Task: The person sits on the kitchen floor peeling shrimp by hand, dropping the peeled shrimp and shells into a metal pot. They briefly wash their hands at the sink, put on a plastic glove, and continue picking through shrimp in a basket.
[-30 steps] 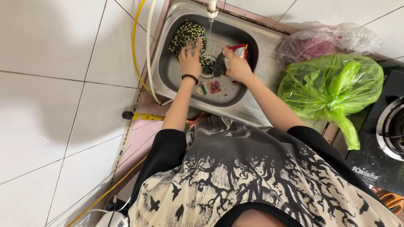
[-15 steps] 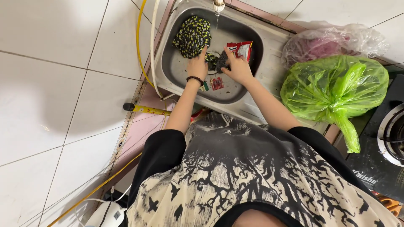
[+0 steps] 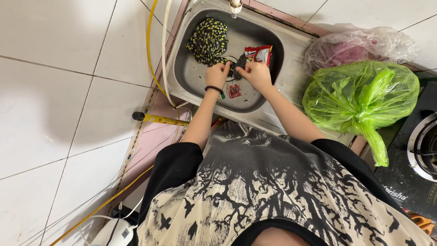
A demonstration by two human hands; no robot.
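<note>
Both my hands are down in a steel sink (image 3: 182,77). My left hand (image 3: 217,74), with a dark bead bracelet at the wrist, and my right hand (image 3: 255,75) are closed together on a small dark scouring pad (image 3: 235,68) between them. A black-and-yellow patterned cloth (image 3: 207,40) lies bunched at the sink's far left. A red snack wrapper (image 3: 258,53) lies just beyond my right hand. A small red label (image 3: 234,91) rests on the sink floor below my hands.
A tap (image 3: 235,6) hangs over the sink's far edge. On the counter to the right sit a green plastic bag (image 3: 359,98) and a clear bag with pink contents (image 3: 359,45). A gas stove (image 3: 421,150) stands far right. Yellow and white hoses (image 3: 157,50) run along the wall tiles.
My two hands have drawn closer together around the dark pad. The view has shifted slightly, so the sink sits higher in the picture.
</note>
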